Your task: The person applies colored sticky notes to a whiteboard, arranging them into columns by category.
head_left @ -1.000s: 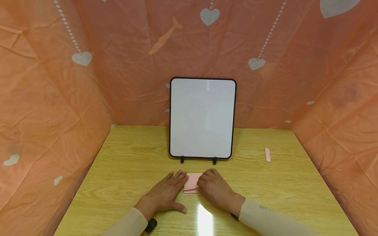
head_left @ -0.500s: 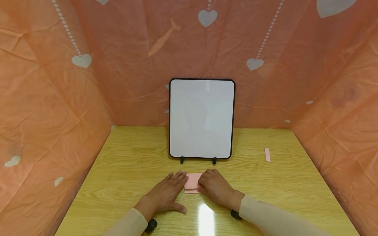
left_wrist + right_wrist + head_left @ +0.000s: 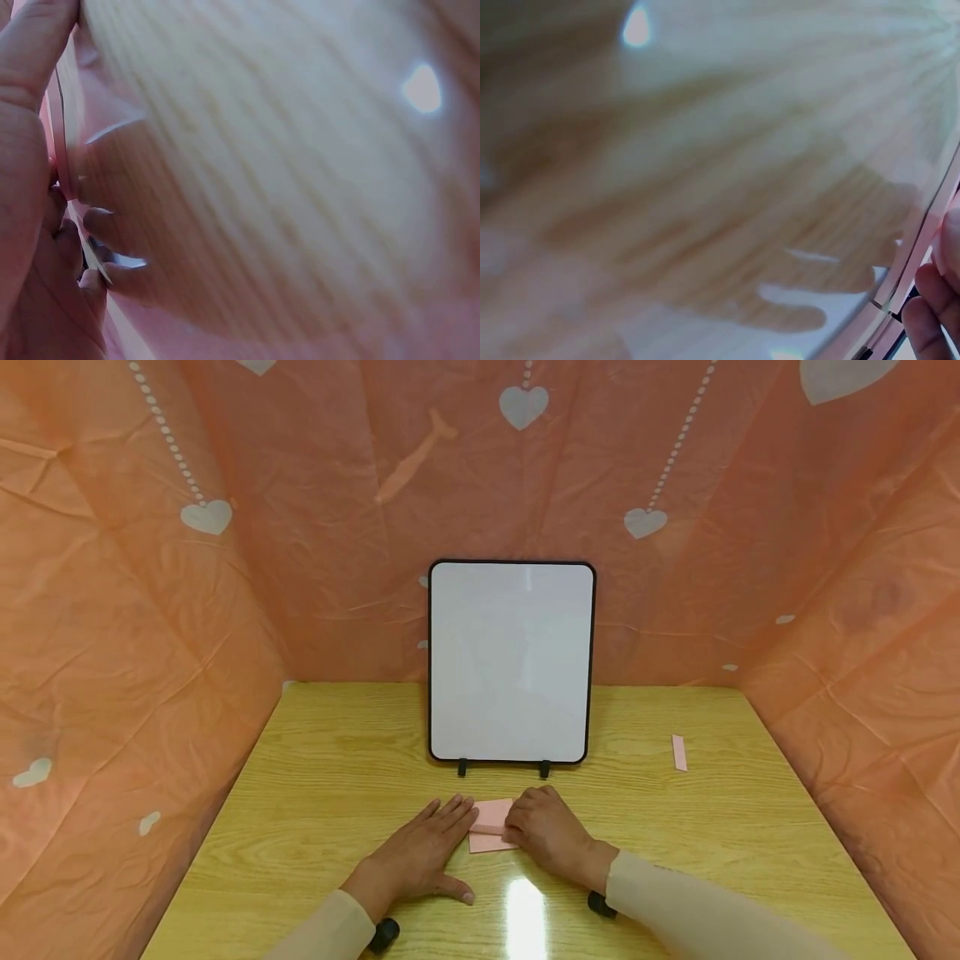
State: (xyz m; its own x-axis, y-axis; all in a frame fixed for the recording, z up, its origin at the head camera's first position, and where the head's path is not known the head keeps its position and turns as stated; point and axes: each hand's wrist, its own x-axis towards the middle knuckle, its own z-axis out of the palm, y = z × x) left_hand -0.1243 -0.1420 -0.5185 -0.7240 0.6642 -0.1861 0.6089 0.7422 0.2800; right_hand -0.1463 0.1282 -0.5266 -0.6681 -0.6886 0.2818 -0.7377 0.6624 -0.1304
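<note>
A small pink paper sheet (image 3: pixel 491 812) lies on the wood-grain table, its upper layer folded back so a lower strip shows along the near side. My left hand (image 3: pixel 420 853) is spread flat, its fingertips resting on the paper's left edge and its thumb pointing right. With curled fingers, my right hand (image 3: pixel 551 835) pinches the right end of the folded edge; the fingertips are partly hidden under the hand. In the left wrist view, the left hand (image 3: pixel 34 172) fills the left side. Curled right fingers (image 3: pixel 928 326) show at the right edge of the right wrist view.
Behind the hands, a black-framed whiteboard (image 3: pixel 512 662) stands on two small black feet. A narrow pink paper strip (image 3: pixel 679 752) lies at the right rear of the table (image 3: pixel 315 777). Orange cloth with pale hearts (image 3: pixel 337 527) encloses the back and sides.
The upper layer's near edge has moved away from me, pulled back by my right hand, and more of the lower strip shows. The left hand has stayed in place.
</note>
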